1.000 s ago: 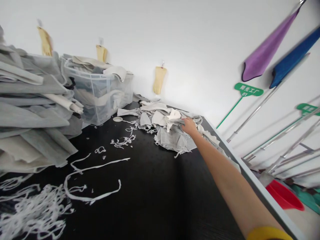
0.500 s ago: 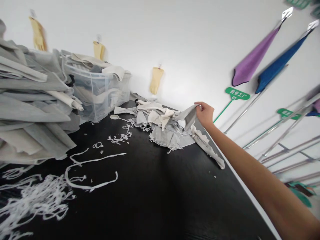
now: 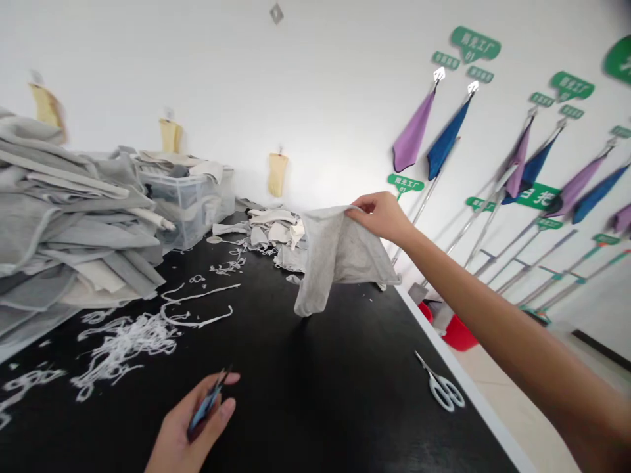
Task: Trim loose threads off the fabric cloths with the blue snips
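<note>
My right hand (image 3: 382, 215) pinches the top edge of a grey piece of cloth (image 3: 335, 256) and holds it up above the black table (image 3: 315, 387); the cloth hangs down with its lower end near the tabletop. My left hand (image 3: 190, 427) is low at the near edge, fingers closed round a small dark blue-handled tool (image 3: 207, 402). Behind the lifted cloth lies a heap of grey and cream cloth pieces (image 3: 271, 231).
A tall stack of grey fabric (image 3: 64, 217) fills the left side, with a clear plastic bin (image 3: 190, 203) of cloth behind it. White trimmings (image 3: 128, 335) litter the table. White-handled scissors (image 3: 441, 387) lie near the right edge. A red basin (image 3: 458, 335) and mop poles stand beyond it.
My right hand has pulled the grey cloth out of the heap and lifted it toward me. My left hand with the small tool has come into view at the bottom.
</note>
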Available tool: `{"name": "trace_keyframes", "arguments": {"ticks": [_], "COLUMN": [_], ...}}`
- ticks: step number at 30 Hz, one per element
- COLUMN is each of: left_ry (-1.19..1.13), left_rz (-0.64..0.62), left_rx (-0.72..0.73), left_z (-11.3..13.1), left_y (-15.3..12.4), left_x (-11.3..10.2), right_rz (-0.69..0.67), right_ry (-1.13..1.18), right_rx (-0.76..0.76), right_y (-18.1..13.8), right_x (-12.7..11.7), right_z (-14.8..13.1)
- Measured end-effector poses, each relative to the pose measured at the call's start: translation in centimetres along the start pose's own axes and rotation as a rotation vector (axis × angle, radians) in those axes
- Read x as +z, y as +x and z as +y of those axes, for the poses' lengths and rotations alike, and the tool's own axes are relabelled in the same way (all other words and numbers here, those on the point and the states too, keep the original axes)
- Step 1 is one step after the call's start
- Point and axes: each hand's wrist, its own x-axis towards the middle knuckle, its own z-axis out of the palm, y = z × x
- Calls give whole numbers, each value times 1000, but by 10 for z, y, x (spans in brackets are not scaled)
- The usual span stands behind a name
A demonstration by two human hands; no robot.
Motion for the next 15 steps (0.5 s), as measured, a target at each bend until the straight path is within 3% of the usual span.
{"name": "trace_keyframes", "arguments": {"ticks": [5, 10, 12, 15], "left_ry": [-267, -266, -199, -195], "left_rz": [-100, -247, -235, -120], "left_rx": [200, 383, 438, 496], "left_z": [64, 136, 151, 162], "left_y": [17, 37, 42, 53], "left_x": [9, 47, 61, 70], "right_rz": [-61, -69, -58, -43], "right_ry": [117, 121, 118, 126], "right_rx": [-29, -38, -32, -31], "right_y": [-42, -68, -75, -87], "right_x": [-27, -44, -52, -67], "right_z": [-46, -79, -87, -92]}}
